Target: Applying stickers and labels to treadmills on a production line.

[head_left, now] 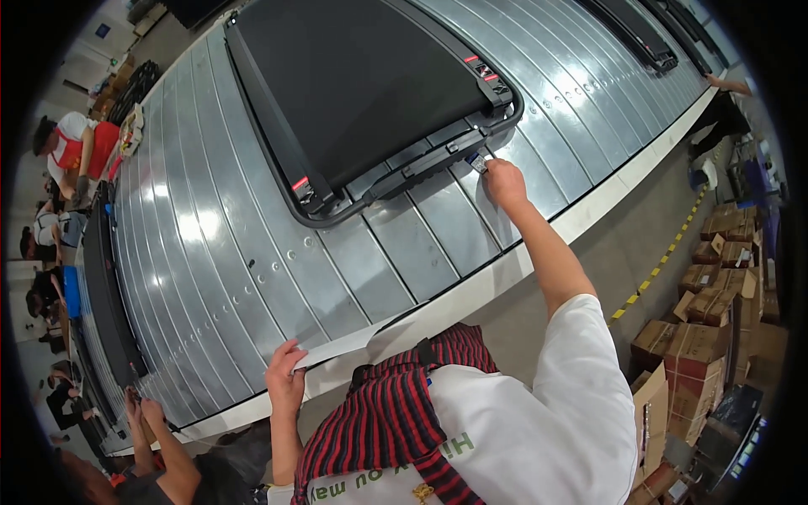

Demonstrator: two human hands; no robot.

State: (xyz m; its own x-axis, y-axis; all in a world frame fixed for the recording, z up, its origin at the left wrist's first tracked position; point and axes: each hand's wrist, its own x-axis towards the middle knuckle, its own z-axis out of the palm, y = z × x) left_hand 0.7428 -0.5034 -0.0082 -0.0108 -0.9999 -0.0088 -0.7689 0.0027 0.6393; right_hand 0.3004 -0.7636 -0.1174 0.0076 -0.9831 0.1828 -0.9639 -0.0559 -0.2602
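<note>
In front of me a black treadmill (362,93) with a flat belt and a tubular frame lies on a conveyor of metal slats (404,244). My right hand (505,183) reaches out to the frame's near edge. Its fingers are closed on a small dark-blue and silver piece (477,162), which sits right beside the frame; its exact kind is too small to make out. Down at the conveyor's near edge, my left hand (286,370) pinches a white sheet (337,347) between thumb and fingers. That sheet overlaps the pale edge rail.
More treadmills lie on the conveyor, one at the left (115,286) and one at the far right (627,32). A co-worker's hands (145,412) are at the left one. Another person in a red apron (103,147) stands across. Cardboard boxes (699,353) are stacked right of a yellow-black floor line (665,257).
</note>
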